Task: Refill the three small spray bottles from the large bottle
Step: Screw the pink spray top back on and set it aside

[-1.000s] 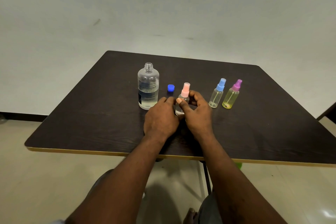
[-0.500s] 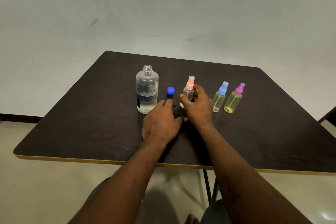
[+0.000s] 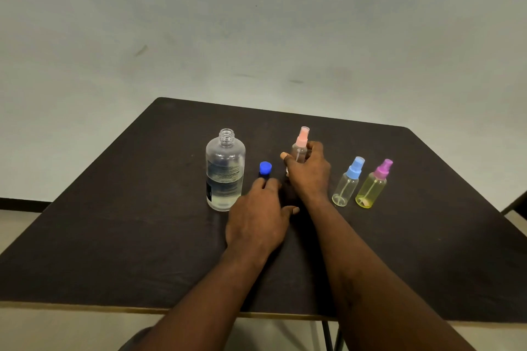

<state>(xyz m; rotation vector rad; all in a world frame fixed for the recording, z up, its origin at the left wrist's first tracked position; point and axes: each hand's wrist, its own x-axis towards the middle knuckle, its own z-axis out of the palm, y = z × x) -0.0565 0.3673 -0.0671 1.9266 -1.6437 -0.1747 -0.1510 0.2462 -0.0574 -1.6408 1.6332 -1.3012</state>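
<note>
While the right hand (image 3: 309, 177) wraps the pink-topped spray bottle (image 3: 300, 148), upright, just right of the blue cap (image 3: 265, 169), left hand (image 3: 258, 216) lies loose on the table (image 3: 114, 251), holding nothing, nearest the uncapped large bottle (image 3: 225, 171) standing to its left

- Right hand (image 3: 309, 175) covers the pink bottle's (image 3: 300, 148) lower half and base.
- Large bottle's (image 3: 226, 148) label (image 3: 224, 177) print is too small to read.
- Tabletop (image 3: 114, 236) runs off the frame at lower left and right.
</note>
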